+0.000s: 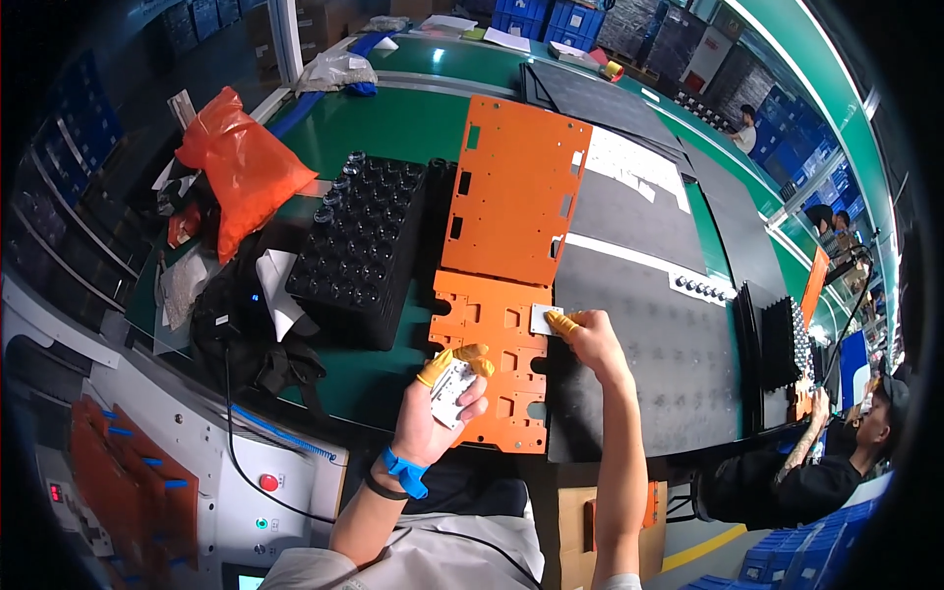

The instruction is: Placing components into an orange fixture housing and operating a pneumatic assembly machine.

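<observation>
My left hand (pixel 421 425), with yellow finger covers, holds a small stack of thin white plates (pixel 449 396) with dark marks above the orange fixture plate (pixel 477 339). At that fixture's far right edge, my right hand (pixel 598 346) pinches a small white square piece (pixel 541 320) between its yellow-covered thumb and finger. The piece lies over or against one of the fixture's recesses; whether it is seated I cannot tell. Beyond it an orange panel with slots (pixel 516 187) stands raised, joined or close to the fixture's far edge.
Left of the fixture sits a black tray of shiny dark round parts (pixel 359 236), with an orange bag (pixel 241 167) behind. Black sheets (pixel 639 364) cover the bench at right, carrying a white strip of round parts (pixel 702 287). A co-worker (pixel 806 472) is at the right.
</observation>
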`<state>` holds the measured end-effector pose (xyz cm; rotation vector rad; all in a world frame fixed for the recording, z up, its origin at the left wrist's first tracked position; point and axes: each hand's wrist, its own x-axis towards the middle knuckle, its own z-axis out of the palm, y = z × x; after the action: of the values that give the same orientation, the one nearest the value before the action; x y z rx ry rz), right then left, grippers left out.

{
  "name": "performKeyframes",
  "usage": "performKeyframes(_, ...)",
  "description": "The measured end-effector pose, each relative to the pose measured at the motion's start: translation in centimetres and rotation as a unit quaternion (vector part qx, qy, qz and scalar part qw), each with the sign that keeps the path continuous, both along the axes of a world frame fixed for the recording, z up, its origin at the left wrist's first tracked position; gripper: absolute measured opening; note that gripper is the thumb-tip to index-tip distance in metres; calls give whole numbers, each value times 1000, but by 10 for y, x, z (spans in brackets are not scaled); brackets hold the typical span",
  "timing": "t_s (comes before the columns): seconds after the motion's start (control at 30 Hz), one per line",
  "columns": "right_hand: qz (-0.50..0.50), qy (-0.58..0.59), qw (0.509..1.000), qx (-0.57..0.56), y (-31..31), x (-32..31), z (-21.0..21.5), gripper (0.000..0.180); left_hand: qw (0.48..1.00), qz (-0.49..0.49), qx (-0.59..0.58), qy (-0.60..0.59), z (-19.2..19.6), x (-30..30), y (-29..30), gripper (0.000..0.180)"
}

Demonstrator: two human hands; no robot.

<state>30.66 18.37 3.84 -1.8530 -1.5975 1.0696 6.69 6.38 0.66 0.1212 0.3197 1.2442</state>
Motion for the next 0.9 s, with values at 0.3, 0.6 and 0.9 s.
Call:
performKeyframes(0.3, 15, 29, 998, -53, 5, 3, 7, 19, 999, -17, 25, -34, 1, -5, 0, 44)
performKeyframes(0.6, 28, -6, 995, -93, 4, -18, 17, 26, 998, 10, 63, -11, 0, -2, -5, 52)
performKeyframes(0.9, 81, -326, 937, 97, 1, -27, 27, 27, 992, 44, 81, -90, -9, 4, -13, 79)
